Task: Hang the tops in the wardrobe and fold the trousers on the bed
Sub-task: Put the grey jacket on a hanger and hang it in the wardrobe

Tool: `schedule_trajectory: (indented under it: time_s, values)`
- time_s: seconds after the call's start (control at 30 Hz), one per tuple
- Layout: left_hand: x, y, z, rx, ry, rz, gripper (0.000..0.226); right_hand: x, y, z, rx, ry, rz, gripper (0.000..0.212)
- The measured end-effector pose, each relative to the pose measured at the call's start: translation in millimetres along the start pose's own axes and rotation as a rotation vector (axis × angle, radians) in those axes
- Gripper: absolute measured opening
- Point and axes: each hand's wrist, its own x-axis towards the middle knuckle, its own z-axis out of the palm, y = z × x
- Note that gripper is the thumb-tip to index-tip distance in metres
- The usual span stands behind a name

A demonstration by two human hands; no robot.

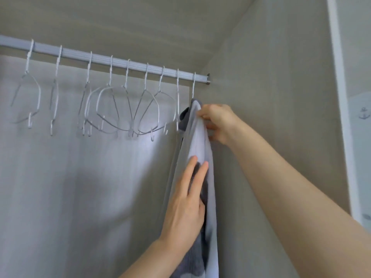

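A light grey top [200,141] with a dark grey lining hangs from a white hanger [193,85] at the right end of the wardrobe rail [120,63]. My right hand [218,123] pinches the top's shoulder near the collar, close to the wardrobe's right wall. Lower down, my left hand [186,199] lies flat against the hanging fabric with straight fingers. No trousers or bed are in view.
Several bare white hangers [112,109] hang along the rail to the left of the top, some tangled together. The wardrobe's back panel [80,187] and right side wall [271,97] close in the space. A white door frame [341,97] stands at the far right.
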Motion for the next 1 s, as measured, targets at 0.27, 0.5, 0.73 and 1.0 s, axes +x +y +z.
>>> schedule_trajectory:
  time_s: [0.27, 0.5, 0.73, 1.0]
  values:
    - [-28.3, 13.8, -1.8, -0.079, -0.045, -0.067, 0.111, -22.5, 36.5, -5.8, -0.422, 0.156, -0.393, 0.046]
    - [-32.3, -9.5, 0.2, -0.157, -0.246, -0.248, 0.094, -30.7, 62.1, -25.7, 0.213, -0.046, -0.078, 0.036]
    - [-70.3, 16.1, -18.0, -0.161, -0.284, -0.264, 0.084, -99.3, 70.7, -26.5, -0.335, 0.189, -0.258, 0.045]
    - [-135.0, 50.4, -91.4, -0.091, -0.269, -0.393, 0.065, -228.3, 98.2, -10.7, -0.481, -0.028, -0.306, 0.041]
